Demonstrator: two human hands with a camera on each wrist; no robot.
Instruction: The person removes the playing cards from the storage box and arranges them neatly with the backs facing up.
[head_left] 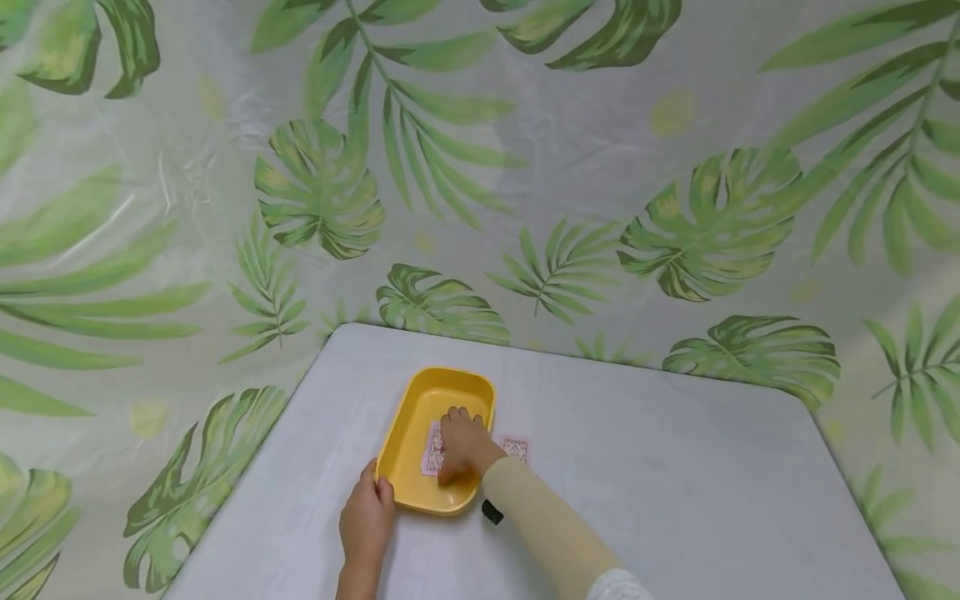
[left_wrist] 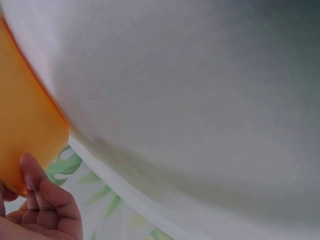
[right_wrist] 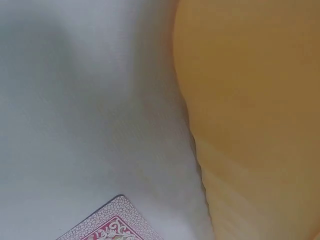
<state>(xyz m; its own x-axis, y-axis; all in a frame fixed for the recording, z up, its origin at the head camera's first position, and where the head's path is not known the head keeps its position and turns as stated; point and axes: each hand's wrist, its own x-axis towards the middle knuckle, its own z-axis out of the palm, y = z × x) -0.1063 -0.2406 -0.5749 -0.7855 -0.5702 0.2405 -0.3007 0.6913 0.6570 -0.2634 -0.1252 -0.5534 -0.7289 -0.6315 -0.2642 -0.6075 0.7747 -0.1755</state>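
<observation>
A yellow tray lies on the white table, and my left hand grips its near left corner, thumb at the rim. In the left wrist view, curled fingers of that hand are against the tray's side. Inside the tray, my right hand reaches over a pink-backed playing card, with fingers at its far end and thumb at its near end. The hand covers the card's right part. Another patterned playing card lies on the table just right of the tray, also partly visible in the right wrist view.
The white table extends to the right of the tray, its far edge against a leaf-printed curtain. A beige sleeve crosses the tray's near right side, with a small black object beside it.
</observation>
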